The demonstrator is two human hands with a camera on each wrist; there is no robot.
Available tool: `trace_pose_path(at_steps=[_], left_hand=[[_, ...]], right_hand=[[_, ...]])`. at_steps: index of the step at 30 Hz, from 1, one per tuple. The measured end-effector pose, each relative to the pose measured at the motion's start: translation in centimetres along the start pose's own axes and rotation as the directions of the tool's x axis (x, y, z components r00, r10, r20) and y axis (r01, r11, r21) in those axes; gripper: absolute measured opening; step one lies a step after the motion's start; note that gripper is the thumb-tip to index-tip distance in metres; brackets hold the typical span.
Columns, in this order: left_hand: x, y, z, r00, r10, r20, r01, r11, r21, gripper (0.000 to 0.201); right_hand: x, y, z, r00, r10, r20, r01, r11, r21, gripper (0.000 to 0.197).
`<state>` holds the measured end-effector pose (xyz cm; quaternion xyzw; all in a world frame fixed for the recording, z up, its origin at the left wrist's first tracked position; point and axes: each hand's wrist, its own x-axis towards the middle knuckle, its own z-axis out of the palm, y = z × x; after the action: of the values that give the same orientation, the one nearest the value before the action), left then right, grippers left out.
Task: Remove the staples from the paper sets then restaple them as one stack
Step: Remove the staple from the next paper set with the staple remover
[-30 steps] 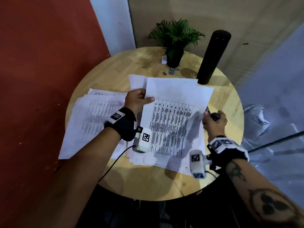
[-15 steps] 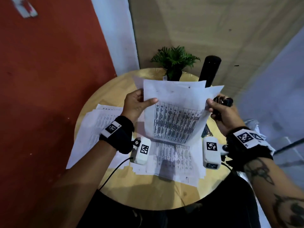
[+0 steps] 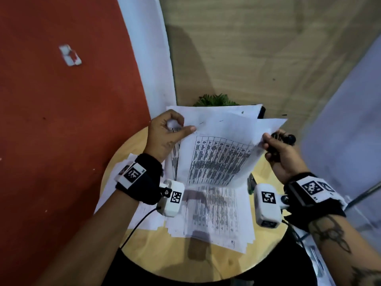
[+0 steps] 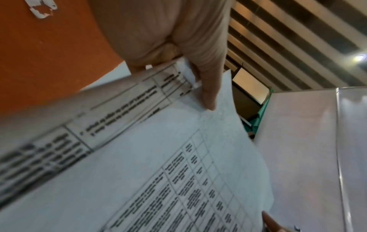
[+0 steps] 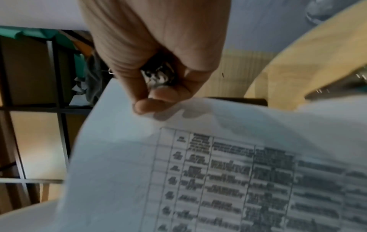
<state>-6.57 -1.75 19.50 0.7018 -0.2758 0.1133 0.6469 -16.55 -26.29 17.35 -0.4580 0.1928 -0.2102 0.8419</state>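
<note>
I hold a printed paper set [image 3: 218, 157] upright above the table, its table of text facing me. My left hand [image 3: 175, 131] pinches its top left corner between thumb and fingers [image 4: 206, 94]. My right hand [image 3: 270, 141] pinches the right edge with thumb and forefinger [image 5: 147, 105] and also grips a black staple remover [image 3: 288, 139] in its curled fingers; in the right wrist view the staple remover [image 5: 158, 76] shows dark and shiny in the palm. The front sheet bows away from those behind. More printed sheets [image 3: 218, 215] lie spread on the round wooden table [image 3: 165, 261].
A second spread of sheets [image 3: 111, 195] lies at the table's left, partly behind my left wrist. A potted plant [image 3: 214, 100] and a black cylinder [image 3: 262, 112] stand at the far edge, mostly hidden by the paper. A dark slim object [image 3: 250, 182] lies right of the sheets.
Both hands have raised the paper set from the table up toward my face. The right hand, still holding the staple remover, moved from the table onto the set's right edge.
</note>
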Motion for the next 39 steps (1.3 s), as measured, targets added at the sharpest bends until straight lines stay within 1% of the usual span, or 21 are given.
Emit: trace_pose_path(at_steps=[1, 3, 5, 6, 7, 10, 13, 15, 17, 19, 21, 23, 24, 25, 26, 28, 29, 32, 33, 36, 39], left_hand=[[-0.1, 0.2, 0.0, 1.000, 0.019, -0.012, -0.020, 1.000, -0.014, 0.036], [-0.1, 0.8, 0.1, 0.999, 0.039, -0.036, -0.041, 0.998, -0.046, 0.072], [-0.2, 0.9, 0.1, 0.999, -0.009, -0.037, 0.007, 0.997, -0.078, 0.104], [-0.1, 1.0, 0.0, 0.997, -0.069, -0.032, 0.066, 0.994, -0.086, 0.107], [0.0, 1.2, -0.1, 0.990, -0.136, -0.029, 0.133, 0.987, -0.094, 0.102], [0.0, 1.9, -0.6, 0.952, -0.300, 0.063, 0.306, 0.943, -0.128, 0.064], [0.1, 2.8, -0.7, 0.937, -0.336, 0.093, 0.343, 0.935, -0.085, 0.026], [0.3, 3.5, -0.7, 0.938, -0.333, 0.101, 0.340, 0.938, -0.068, 0.017], [0.5, 4.2, -0.7, 0.944, -0.314, 0.106, 0.319, 0.947, -0.033, 0.015], [0.8, 4.7, -0.8, 0.950, -0.295, 0.103, 0.296, 0.955, 0.005, 0.019], [1.0, 5.5, -0.8, 0.958, -0.273, 0.092, 0.273, 0.962, 0.018, 0.030], [1.1, 6.0, -0.7, 0.965, -0.246, 0.087, 0.244, 0.969, 0.038, 0.044], [1.0, 6.3, -0.7, 0.968, -0.234, 0.093, 0.231, 0.972, 0.045, 0.046], [1.0, 6.7, -0.6, 0.970, -0.224, 0.099, 0.220, 0.974, 0.052, 0.044], [0.9, 7.1, -0.5, 0.971, -0.214, 0.104, 0.209, 0.976, 0.058, 0.041], [0.7, 7.3, -0.5, 0.979, -0.179, 0.095, 0.174, 0.983, 0.066, 0.044], [0.6, 7.4, -0.5, 0.983, -0.165, 0.087, 0.159, 0.985, 0.068, 0.050], [0.1, 7.8, -0.8, 0.984, -0.152, 0.098, 0.145, 0.987, 0.068, 0.058], [-0.1, 8.0, -0.9, 0.984, -0.146, 0.103, 0.140, 0.988, 0.061, 0.055], [-0.6, 8.9, -0.7, 0.984, -0.121, 0.129, 0.117, 0.992, 0.037, 0.039], [-0.7, 9.3, -0.5, 0.989, -0.101, 0.106, 0.097, 0.994, 0.048, 0.035]], right_hand=[[-0.2, 0.3, 0.1, 0.999, 0.024, -0.032, -0.022, 0.999, 0.045, 0.030], [-0.9, 0.8, 0.4, 0.996, 0.059, -0.069, -0.049, 0.990, 0.134, 0.027], [-1.6, 1.1, 0.9, 0.994, 0.073, -0.084, -0.054, 0.976, 0.212, 0.025], [-1.8, 1.0, 1.2, 0.993, 0.071, -0.095, -0.045, 0.967, 0.251, 0.027], [-2.1, 0.8, 1.5, 0.993, 0.064, -0.102, -0.033, 0.958, 0.284, 0.029], [-2.8, -0.2, 2.1, 0.995, 0.028, -0.096, 0.002, 0.953, 0.303, 0.032], [-2.7, -0.9, 2.0, 0.989, -0.032, -0.141, 0.063, 0.974, 0.219, 0.026], [-2.1, -1.3, 1.4, 0.960, -0.067, -0.271, 0.106, 0.985, 0.133, 0.021], [-1.8, -2.0, 0.7, 0.916, -0.052, -0.399, 0.100, 0.990, 0.099, 0.025], [-2.2, -2.7, 0.5, 0.898, -0.047, -0.437, 0.089, 0.993, 0.074, 0.032], [-3.4, -3.3, 1.8, 0.929, -0.123, -0.348, 0.129, 0.992, -0.004, 0.027], [-5.3, -3.7, 4.2, 0.960, -0.249, -0.126, 0.231, 0.963, -0.140, 0.021], [-6.3, -3.7, 5.6, 0.949, -0.316, 0.018, 0.311, 0.920, -0.240, 0.017], [-7.3, -3.6, 6.8, 0.915, -0.362, 0.178, 0.403, 0.836, -0.372, 0.006], [-8.1, -3.5, 7.7, 0.865, -0.384, 0.323, 0.501, 0.696, -0.514, 0.017], [-8.8, -3.3, 8.7, 0.755, -0.384, 0.532, 0.652, 0.346, -0.675, 0.058], [-9.3, -3.4, 9.4, 0.708, -0.408, 0.577, 0.694, 0.245, -0.678, 0.064], [-9.6, -3.8, 10.8, 0.506, -0.530, 0.680, 0.807, 0.013, -0.591, 0.047], [-9.2, -3.8, 11.1, 0.456, -0.540, 0.707, 0.829, -0.029, -0.558, 0.042], [-8.7, -3.7, 11.6, 0.383, -0.542, 0.748, 0.866, -0.072, -0.495, 0.038], [-9.0, -3.9, 11.7, 0.298, -0.541, 0.787, 0.874, -0.177, -0.453, 0.038]])
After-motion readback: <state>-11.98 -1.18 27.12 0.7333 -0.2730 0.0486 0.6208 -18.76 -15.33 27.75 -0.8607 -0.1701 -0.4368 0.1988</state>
